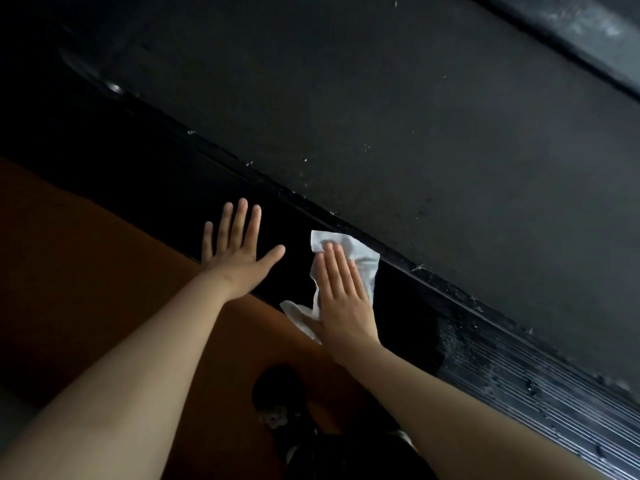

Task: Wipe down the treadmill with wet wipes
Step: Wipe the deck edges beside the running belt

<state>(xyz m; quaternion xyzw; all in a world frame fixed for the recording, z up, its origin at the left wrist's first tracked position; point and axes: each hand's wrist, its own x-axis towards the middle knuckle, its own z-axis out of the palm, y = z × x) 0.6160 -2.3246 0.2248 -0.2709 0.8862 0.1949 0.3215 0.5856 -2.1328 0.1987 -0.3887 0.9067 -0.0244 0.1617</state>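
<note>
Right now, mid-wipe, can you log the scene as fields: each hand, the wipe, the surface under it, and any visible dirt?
left hand: flat, fingers straight and spread, resting on the glossy black treadmill side rail
right hand: flat, pressing the crumpled white wet wipe onto that rail
wipe: partly under the palm, ends showing beyond it
belt: dark grey running belt beside the rail, white specks near its edge
ribbed rail section: right of the wipe, speckled with debris
below: orange-brown floor
</note>
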